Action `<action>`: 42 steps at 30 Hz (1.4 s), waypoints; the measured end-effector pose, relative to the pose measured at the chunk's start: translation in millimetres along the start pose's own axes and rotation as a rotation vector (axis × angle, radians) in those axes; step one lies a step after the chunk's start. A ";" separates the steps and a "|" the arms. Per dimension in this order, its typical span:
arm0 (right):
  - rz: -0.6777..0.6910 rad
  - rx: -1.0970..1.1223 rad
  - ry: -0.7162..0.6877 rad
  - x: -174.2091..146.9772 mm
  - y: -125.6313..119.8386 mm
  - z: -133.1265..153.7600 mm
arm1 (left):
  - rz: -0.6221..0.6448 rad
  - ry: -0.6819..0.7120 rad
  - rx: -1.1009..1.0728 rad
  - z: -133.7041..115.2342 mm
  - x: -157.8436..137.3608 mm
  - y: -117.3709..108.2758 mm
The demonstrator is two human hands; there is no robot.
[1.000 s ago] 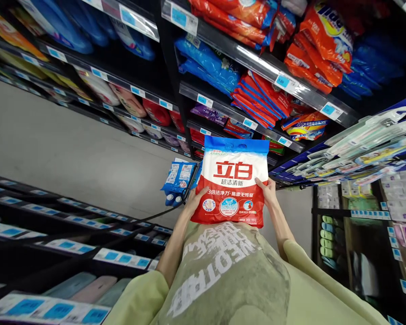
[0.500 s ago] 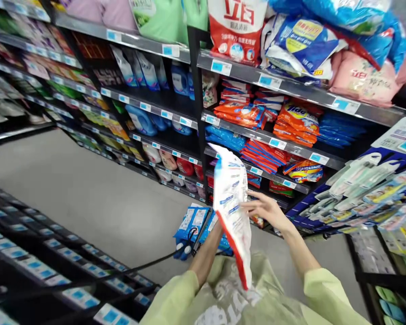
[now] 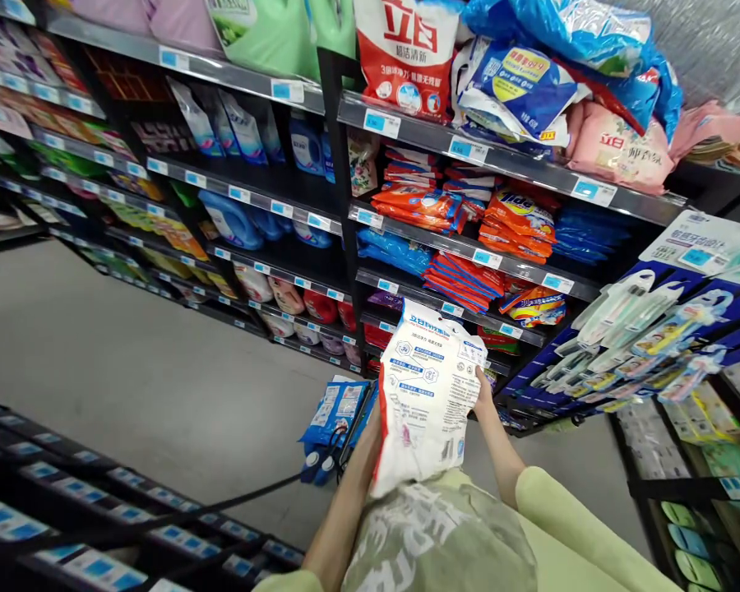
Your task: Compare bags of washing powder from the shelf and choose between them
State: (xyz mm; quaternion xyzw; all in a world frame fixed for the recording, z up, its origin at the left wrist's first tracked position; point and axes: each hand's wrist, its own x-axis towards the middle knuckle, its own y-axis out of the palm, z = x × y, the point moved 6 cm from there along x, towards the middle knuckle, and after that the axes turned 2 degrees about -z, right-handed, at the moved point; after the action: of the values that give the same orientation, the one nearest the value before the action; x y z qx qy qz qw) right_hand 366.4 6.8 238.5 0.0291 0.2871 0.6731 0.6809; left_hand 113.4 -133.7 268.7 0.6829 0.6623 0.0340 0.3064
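Just in front of the person's shirt [image 3: 437, 534], above the grey floor [image 3: 191, 353], a soft, pillowy plastic bag [image 3: 428, 403] is showing its smooth white face of small print and blue headings, a red strip running down its left side. Its long axis is running away from the shirt, the top end pointing towards the shelves [image 3: 425, 136] and leaning slightly right. The fingers of the right hand [image 3: 483, 395] are gripping the bag's right edge, while the left hand [image 3: 375, 416] is mostly hiding behind the other side, so I can't tell how its fingers are set.
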 end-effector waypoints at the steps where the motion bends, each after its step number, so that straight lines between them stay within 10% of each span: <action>1: -0.024 -0.004 -0.005 -5.1 -11.1 -3.0 | -0.019 0.002 -0.026 -3.0 9.1 -3.1; 7: -0.121 -0.021 -0.026 -25.4 -28.4 2.5 | -0.001 -0.149 -0.207 -7.3 51.0 -5.3; 16: -0.068 -0.102 -0.098 -40.4 24.5 124.7 | -0.052 -0.224 -0.270 -9.3 32.2 -4.4; 24: -0.164 -0.114 -0.186 -102.1 -13.8 92.7 | -0.058 -0.336 -0.392 34.1 1.1 1.5; 42: -0.158 -0.065 -0.080 -87.7 -14.9 85.7 | -0.059 -0.337 -0.405 28.3 15.6 -0.4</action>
State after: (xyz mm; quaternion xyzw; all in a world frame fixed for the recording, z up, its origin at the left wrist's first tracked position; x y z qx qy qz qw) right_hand 422.9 -46.7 334.4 0.0112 0.2389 0.6248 0.7433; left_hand 127.7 -129.8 239.9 0.5839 0.6015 0.0428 0.5435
